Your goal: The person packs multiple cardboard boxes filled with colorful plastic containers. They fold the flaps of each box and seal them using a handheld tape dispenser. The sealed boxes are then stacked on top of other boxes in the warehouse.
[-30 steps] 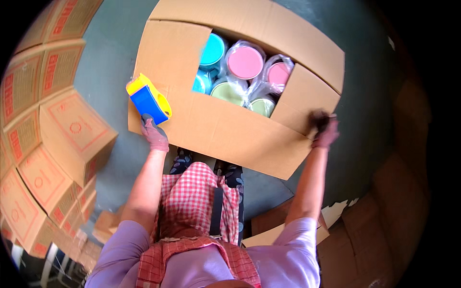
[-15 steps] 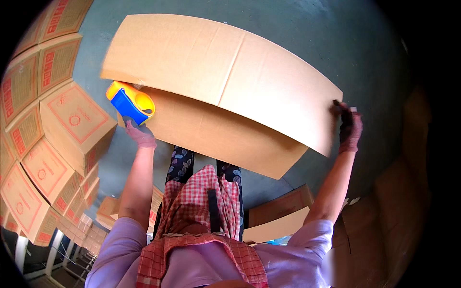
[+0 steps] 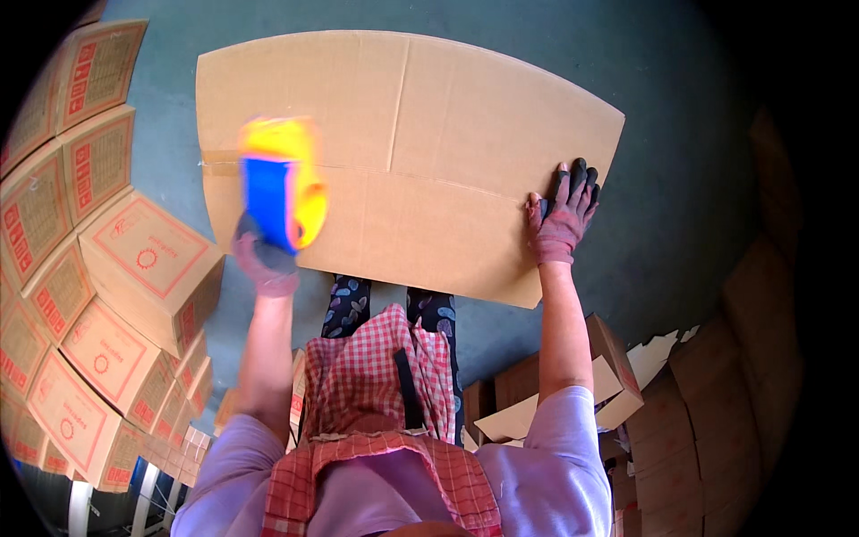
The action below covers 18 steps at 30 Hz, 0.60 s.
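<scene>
Left hand (image 3: 263, 259) is gripping tape dispenser (image 3: 276, 190) over left end of carton (image 3: 429, 183); right hand (image 3: 564, 213) is lying spread on its right

Soft, fairly bright light spreads evenly over the top of the large brown cardboard box (image 3: 447, 224), though its source lies out of view. The blue-and-yellow plastic tape dispenser (image 3: 267, 197) is smeared by blur, its outline doubled and fuzzy, and the left hand (image 3: 267, 259) in a pink-and-black glove is softened too. The right hand (image 3: 562, 219), similarly gloved, looks sharper. Fisheye distortion bows the box's far edge and tilts the stacked, red-printed brown cartons (image 3: 148, 246) at left. Dimness swallows the plain brown cartons (image 3: 667, 456) at lower right, and black vignetting fills the corners.
</scene>
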Motion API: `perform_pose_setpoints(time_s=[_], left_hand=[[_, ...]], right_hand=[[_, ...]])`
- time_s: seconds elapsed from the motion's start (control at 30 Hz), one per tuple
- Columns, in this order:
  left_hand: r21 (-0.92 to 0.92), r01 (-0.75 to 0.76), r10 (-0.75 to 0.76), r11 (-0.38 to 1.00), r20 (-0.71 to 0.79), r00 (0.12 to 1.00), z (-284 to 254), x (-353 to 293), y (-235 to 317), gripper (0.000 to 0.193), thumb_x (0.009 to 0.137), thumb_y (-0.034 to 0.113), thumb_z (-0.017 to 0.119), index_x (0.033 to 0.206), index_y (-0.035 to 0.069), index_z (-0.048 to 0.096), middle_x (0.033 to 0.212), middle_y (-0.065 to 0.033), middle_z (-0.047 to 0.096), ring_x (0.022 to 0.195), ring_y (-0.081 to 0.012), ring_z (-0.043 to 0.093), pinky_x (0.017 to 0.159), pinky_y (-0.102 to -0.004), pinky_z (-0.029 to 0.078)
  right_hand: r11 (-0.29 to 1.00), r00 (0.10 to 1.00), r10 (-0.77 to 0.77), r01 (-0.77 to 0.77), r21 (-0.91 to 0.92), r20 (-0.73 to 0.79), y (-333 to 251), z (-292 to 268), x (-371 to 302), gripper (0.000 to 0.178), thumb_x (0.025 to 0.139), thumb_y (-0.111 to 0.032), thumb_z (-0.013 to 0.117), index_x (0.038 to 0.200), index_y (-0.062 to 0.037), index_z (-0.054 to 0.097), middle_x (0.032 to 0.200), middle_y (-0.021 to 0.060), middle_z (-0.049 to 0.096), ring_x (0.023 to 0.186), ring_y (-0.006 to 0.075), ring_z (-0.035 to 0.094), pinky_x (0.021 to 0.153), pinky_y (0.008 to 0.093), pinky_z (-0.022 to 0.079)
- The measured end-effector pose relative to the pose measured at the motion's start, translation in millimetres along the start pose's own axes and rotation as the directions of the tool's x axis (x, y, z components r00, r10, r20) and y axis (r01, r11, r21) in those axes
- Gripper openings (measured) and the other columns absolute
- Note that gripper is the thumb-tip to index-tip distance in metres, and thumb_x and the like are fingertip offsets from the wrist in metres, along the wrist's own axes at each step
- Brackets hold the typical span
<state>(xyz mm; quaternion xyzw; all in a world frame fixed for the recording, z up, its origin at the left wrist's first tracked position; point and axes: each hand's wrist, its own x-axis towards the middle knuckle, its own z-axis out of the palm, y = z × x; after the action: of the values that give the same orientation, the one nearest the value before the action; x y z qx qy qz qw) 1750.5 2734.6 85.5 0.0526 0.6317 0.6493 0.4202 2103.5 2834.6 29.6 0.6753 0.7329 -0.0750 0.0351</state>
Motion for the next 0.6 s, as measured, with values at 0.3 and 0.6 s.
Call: perform_pose_setpoints(time_s=[0.3,0.6], left_hand=[[0.233,-0.793,0.259,0.563,0.862,0.436,67,67,-70,0.034,0.069,0.037,0.053,0.06,0.004,0.051,0.058,-0.0084,0.05,0.061,-0.0305,0.054,0.078,-0.0408,0.044],[0.253,-0.743,0.235,0.619,0.843,0.483,60,62,-82,0.038,0.066,0.042,0.057,0.063,0.004,0.053,0.057,-0.0091,0.049,0.071,-0.0318,0.056,0.083,-0.044,0.041]], right_hand=[[0.184,0.944,0.29,-0.213,0.96,0.154,-37,-5,-5,0.043,0.075,-0.026,0.058,0.112,-0.0071,0.048,0.106,0.0081,0.054,0.099,0.021,0.05,0.082,0.0337,0.041],[-0.771,0.677,-0.326,-0.594,0.228,0.66,-114,32,-2,0.034,0.085,-0.037,0.04,0.088,-0.0056,0.053,0.07,0.0079,0.057,0.04,0.0123,0.042,0.037,0.0241,0.032]])
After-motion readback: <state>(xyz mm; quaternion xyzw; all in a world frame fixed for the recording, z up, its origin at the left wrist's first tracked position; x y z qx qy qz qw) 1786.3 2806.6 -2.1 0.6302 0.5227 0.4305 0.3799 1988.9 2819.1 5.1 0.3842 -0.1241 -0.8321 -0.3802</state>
